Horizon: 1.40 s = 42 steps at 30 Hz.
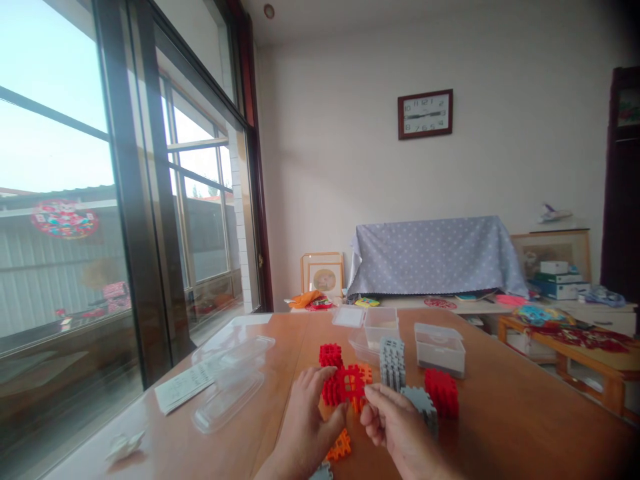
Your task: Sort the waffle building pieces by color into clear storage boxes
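Note:
A flat red interlocking plastic piece [354, 382] with square notches and holes stands in front of me. My right hand [397, 427] pinches its right edge between thumb and fingers. To its left is my left hand [307, 417], thumb and fingers spread apart, fingertips beside a stack of red pieces [331, 393]. Another red stack [330, 355] sits just behind. Orange pieces [340, 445] lie below and behind my hands. Grey pieces form a tall stack [393, 363] and a lower one [420, 402], partly covered by my right hand. A red stack [441, 393] stands at the right.
Clear plastic boxes [440, 350] and a taller clear container [381, 328] stand farther back on the wooden table [510, 413]. Transparent lids [227, 401], a printed paper [184, 387] and a crumpled wrapper [124, 448] lie left. Tall windows line the left side.

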Each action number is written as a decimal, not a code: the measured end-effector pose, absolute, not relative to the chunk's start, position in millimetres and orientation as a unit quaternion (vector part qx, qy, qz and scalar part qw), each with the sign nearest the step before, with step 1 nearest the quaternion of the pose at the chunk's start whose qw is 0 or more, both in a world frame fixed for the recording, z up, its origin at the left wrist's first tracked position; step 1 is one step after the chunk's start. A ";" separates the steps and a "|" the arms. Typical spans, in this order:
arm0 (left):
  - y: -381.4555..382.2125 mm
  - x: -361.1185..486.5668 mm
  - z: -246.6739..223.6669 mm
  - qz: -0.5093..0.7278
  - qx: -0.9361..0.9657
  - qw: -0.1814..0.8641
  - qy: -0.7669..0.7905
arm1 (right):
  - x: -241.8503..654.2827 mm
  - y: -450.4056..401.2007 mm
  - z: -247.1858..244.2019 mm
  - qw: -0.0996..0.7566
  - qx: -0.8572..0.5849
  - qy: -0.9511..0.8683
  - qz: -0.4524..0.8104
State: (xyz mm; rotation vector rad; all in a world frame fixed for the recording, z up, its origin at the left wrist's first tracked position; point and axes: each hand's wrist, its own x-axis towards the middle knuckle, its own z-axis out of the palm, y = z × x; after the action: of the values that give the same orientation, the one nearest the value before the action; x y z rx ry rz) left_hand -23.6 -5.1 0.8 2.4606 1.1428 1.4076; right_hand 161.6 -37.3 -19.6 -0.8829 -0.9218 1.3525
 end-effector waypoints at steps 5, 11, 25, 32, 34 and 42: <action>-3.5 -25.9 0.4 0.474 0.795 0.036 0.375 | 160.2 -37.9 -17.2 0.597 -0.393 -0.387 0.582; 13.0 -42.5 5.9 0.506 0.757 0.065 0.408 | 160.3 -33.3 -20.2 0.579 -0.423 -0.385 0.581; 72.8 -47.3 25.6 0.459 0.706 0.209 0.497 | 158.5 -37.4 -15.9 0.576 -0.438 -0.417 0.550; 81.2 -44.5 19.2 0.441 0.713 0.220 0.499 | 159.5 -33.0 -18.0 0.575 -0.443 -0.423 0.543; 80.0 -45.9 15.8 0.439 0.713 0.217 0.503 | 160.2 -33.3 -17.1 0.574 -0.446 -0.422 0.542; 57.9 -61.0 -0.6 0.477 0.671 0.232 0.518 | 160.3 -51.6 -7.0 0.532 -0.451 -0.483 0.529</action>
State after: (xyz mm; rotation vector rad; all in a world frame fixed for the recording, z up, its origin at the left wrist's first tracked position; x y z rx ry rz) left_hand -61.0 57.9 -0.6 1.8446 1.4251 1.3103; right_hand 160.3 -51.6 -7.0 -1.0751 -1.1522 1.2615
